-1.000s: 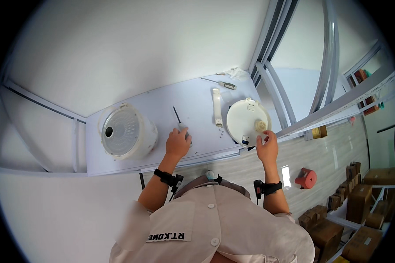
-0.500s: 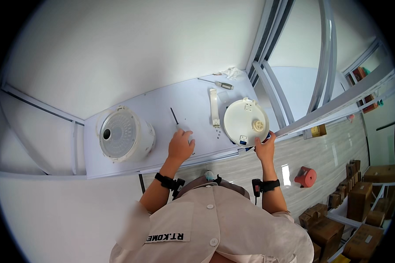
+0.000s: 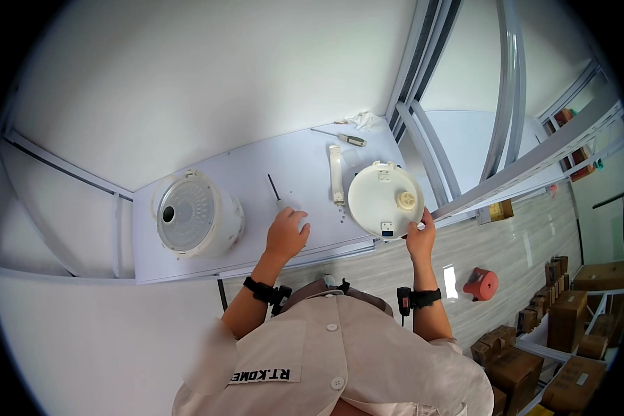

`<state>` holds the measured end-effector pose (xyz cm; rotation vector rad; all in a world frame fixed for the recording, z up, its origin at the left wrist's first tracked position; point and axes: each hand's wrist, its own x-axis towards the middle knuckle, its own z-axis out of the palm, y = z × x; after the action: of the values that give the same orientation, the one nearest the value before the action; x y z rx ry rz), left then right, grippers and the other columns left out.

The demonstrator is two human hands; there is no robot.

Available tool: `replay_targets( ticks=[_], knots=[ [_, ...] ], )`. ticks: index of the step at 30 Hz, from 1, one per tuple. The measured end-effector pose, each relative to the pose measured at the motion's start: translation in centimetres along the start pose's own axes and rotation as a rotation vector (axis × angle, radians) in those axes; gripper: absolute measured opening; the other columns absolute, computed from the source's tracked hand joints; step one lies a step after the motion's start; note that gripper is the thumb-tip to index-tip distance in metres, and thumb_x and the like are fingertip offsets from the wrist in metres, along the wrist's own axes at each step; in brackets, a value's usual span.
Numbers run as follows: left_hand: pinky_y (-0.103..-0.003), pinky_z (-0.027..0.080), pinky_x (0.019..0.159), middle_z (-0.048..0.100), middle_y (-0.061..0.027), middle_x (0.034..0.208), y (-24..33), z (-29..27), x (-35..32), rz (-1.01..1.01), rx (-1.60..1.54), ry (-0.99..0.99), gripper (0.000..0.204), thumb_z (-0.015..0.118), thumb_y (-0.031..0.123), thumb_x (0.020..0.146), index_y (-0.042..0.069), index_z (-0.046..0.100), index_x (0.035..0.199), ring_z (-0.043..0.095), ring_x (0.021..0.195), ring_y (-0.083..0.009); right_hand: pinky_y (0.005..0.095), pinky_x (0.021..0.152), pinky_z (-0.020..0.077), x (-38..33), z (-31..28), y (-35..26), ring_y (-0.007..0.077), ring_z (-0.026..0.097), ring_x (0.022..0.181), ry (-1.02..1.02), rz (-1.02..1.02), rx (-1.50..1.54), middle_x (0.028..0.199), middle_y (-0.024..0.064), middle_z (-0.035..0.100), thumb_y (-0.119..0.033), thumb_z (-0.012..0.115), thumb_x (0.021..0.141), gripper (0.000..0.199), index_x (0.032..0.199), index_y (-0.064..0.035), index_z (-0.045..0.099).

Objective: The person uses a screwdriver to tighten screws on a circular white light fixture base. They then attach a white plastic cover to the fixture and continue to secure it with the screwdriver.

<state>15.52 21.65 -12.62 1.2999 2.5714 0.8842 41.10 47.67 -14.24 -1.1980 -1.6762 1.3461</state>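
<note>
My left hand (image 3: 286, 234) is over the worktop with its fingers curled on the grip of a screwdriver (image 3: 274, 188); the dark shaft points away from me, and most of the grip is hidden under the fingers. My right hand (image 3: 420, 237) pinches the near right edge of a round white lid (image 3: 374, 197), thumb on top. The lid carries a cream round knob-like part (image 3: 406, 201) and a small dark-blue patch near its front edge. Left of it lie a long white plastic strip (image 3: 336, 173) and several tiny loose pieces (image 3: 342, 213), perhaps screws.
A white rice-cooker-like pot (image 3: 223, 220) with a grey disc on top stands at the left of the table (image 3: 253, 158). Another screwdriver (image 3: 352, 140) and a crumpled white cloth (image 3: 366, 121) lie at the back. Metal frame posts rise at the right. A red stool (image 3: 481, 284) and cardboard boxes (image 3: 568, 317) are on the floor side.
The lid has shifted slightly toward me and to the left in my right hand, and its angle has changed a little. My left hand has stayed nearly in place.
</note>
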Motion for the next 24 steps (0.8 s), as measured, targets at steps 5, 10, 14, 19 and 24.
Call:
replay_targets(
  ticks=[5, 10, 14, 19, 24],
  knots=[
    [-0.046, 0.057, 0.088, 0.064, -0.0098, 0.108, 2.7, -2.1, 0.3, -0.016, -0.070, -0.054, 0.044, 0.076, 0.019, 0.092, 0.008, 0.067, 0.134, 0.065, 0.107, -0.0301, 0.0315, 0.089, 0.0574, 0.0, -0.2, 0.3, 0.0199, 0.071, 0.108, 0.033, -0.202, -0.012, 0.126, 0.0153, 0.071, 0.004, 0.056, 0.094, 0.054, 0.148, 0.0061, 0.058],
    [-0.044, 0.056, 0.099, 0.063, -0.0171, 0.131, 6.0, -4.8, 0.8, 0.087, -0.234, 0.073, 0.073, 0.085, 0.023, 0.086, 0.007, 0.054, 0.151, 0.063, 0.121, -0.0342, 0.0316, 0.089, 0.0576, -0.7, 0.5, -3.1, 0.0196, 0.071, 0.108, -0.129, -0.061, 0.260, 0.127, 0.0150, 0.073, 0.003, 0.058, 0.090, 0.056, 0.145, 0.0061, 0.062],
    [-0.045, 0.053, 0.108, 0.057, -0.0244, 0.149, 7.2, -6.8, 1.4, 0.300, -0.278, 0.282, 0.083, 0.090, 0.024, 0.082, 0.005, 0.051, 0.153, 0.058, 0.135, -0.0405, 0.0328, 0.084, 0.0610, -1.0, 0.1, -6.3, 0.0223, 0.075, 0.100, -0.439, 0.290, 0.480, 0.119, 0.0156, 0.077, -0.001, 0.062, 0.085, 0.054, 0.138, 0.0077, 0.067],
    [-0.046, 0.053, 0.107, 0.061, -0.0206, 0.144, 5.5, -7.6, 1.5, 0.400, -0.420, 0.203, 0.076, 0.092, 0.017, 0.078, 0.006, 0.055, 0.144, 0.062, 0.131, -0.0406, 0.0345, 0.089, 0.0611, -1.9, 0.7, -8.3, 0.0236, 0.076, 0.099, -0.708, 0.349, 0.418, 0.118, 0.0169, 0.077, -0.005, 0.066, 0.080, 0.054, 0.132, 0.0098, 0.070],
    [-0.044, 0.055, 0.101, 0.068, -0.0156, 0.126, 3.5, -7.2, 0.9, 0.347, -0.516, 0.254, 0.058, 0.092, 0.007, 0.075, 0.008, 0.058, 0.123, 0.067, 0.121, -0.0353, 0.0332, 0.106, 0.0509, -2.5, 2.4, -9.7, 0.0212, 0.066, 0.120, -0.731, 0.256, 0.487, 0.131, 0.0125, 0.070, -0.042, 0.051, 0.112, 0.060, 0.150, 0.0047, 0.057]
  ],
)
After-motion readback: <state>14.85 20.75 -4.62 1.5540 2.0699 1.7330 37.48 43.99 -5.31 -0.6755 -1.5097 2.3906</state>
